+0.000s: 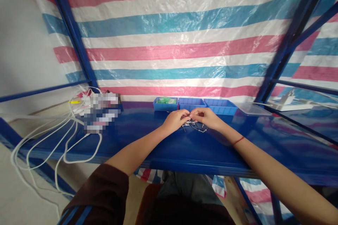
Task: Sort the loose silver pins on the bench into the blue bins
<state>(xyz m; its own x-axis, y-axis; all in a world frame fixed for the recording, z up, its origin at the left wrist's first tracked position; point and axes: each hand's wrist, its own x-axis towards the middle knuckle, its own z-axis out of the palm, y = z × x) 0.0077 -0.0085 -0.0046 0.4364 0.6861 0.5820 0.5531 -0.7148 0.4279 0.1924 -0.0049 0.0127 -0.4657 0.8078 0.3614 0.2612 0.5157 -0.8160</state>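
My left hand (176, 121) and my right hand (205, 116) meet fingertip to fingertip over the blue tabletop (148, 140). The fingers of both are pinched together, and whatever sits between them is too small to make out. Just below my fingers lies a loose pile of small metal pieces (190, 123), silvery and dark, thin like screws or pins. A few of them have strayed to the right, near my right palm. Behind my hands stands a row of blue plastic bins; the left bin (166, 107) holds something green in clear wrapping.
Beside it are a middle blue bin (192, 107), a right blue bin (221, 109) and a clear plastic lid (253, 109). White cables (66, 147) loop over the table's left edge. Blue posts (71, 28) frame a striped tarp (169, 52). A white device (290, 102) stands at right.
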